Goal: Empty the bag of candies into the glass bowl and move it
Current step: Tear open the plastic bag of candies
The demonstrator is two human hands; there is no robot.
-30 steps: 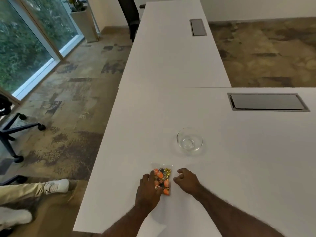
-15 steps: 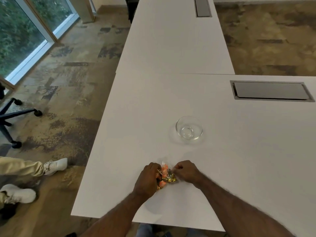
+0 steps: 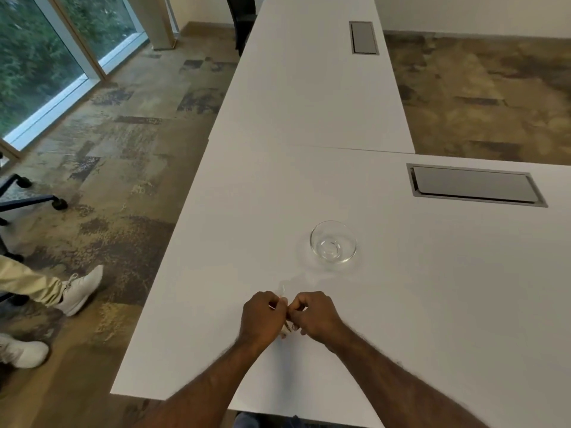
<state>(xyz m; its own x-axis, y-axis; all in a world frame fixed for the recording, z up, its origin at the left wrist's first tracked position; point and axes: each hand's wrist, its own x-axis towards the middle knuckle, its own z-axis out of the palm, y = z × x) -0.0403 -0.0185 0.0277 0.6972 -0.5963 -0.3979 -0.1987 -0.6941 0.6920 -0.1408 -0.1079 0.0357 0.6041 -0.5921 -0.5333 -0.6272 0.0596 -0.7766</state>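
Candy bag (image 3: 284, 307) sits pinched between left hand (image 3: 262, 317) and right hand (image 3: 315, 315), fingers clamped on it, nearer the person than the empty glass bowl (image 3: 333, 245).

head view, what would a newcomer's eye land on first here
The two hands, left and right, pressed together near the front edge of the white table, both closed on a small bag that is mostly hidden between them. Just beyond them stands an empty glass bowl. On the floor at the left, white shoes of another person show.
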